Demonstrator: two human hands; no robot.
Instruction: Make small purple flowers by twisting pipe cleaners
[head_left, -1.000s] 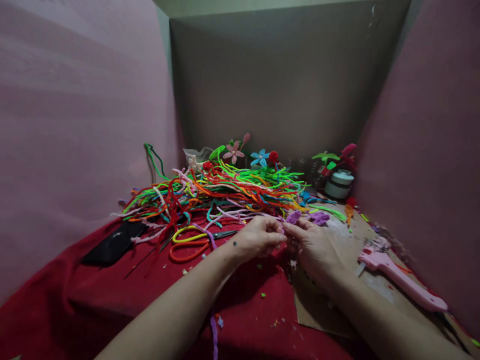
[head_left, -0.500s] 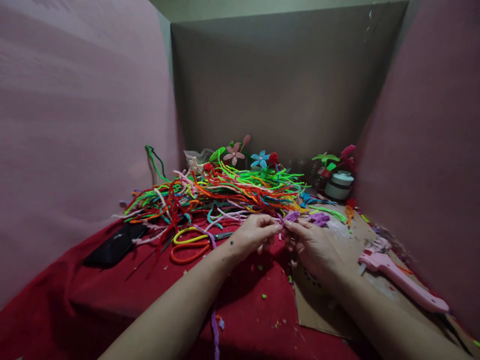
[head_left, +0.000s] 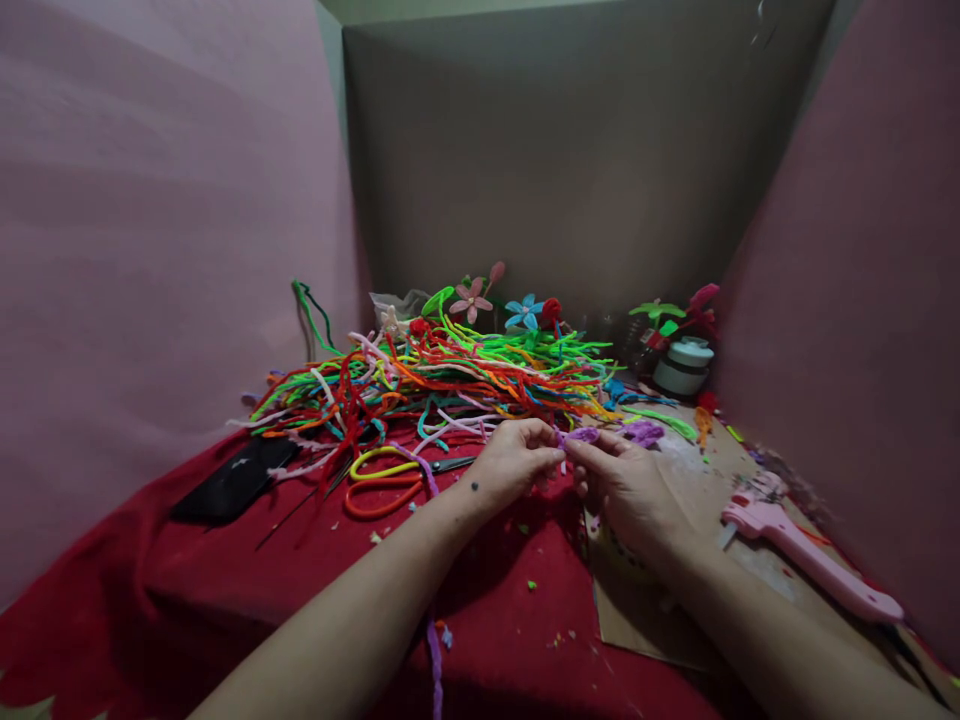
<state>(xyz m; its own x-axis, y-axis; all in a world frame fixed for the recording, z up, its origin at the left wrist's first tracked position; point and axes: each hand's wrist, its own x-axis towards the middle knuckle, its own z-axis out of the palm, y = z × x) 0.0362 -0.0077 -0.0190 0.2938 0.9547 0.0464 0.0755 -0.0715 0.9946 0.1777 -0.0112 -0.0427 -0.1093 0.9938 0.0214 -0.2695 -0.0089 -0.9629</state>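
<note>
Between my hands is a purple pipe cleaner [head_left: 580, 435], bent into a small petal-like loop. My left hand [head_left: 519, 458] pinches one end of it between thumb and fingers. My right hand [head_left: 616, 478] grips it from the other side, with the fingertips of both hands almost touching. Another purple looped piece [head_left: 643, 433] lies just beyond my right hand. A long purple pipe cleaner [head_left: 434, 655] hangs down the front, passing behind my left forearm. Scissors [head_left: 384, 497] with yellow and orange handles rest left of my left wrist, their blades partly hidden.
A heap of colourful pipe cleaners [head_left: 465, 375] spreads across the back, with finished flowers [head_left: 471, 300] behind it. A black phone [head_left: 232, 482] lies left. On the right, a pink glue gun [head_left: 810, 560] rests on cardboard [head_left: 637, 625], and a lidded jar [head_left: 683, 366] stands behind.
The camera view has shifted slightly. My fingers have adjusted a little around the purple pipe cleaner, and both hands still hold it in about the same place.
</note>
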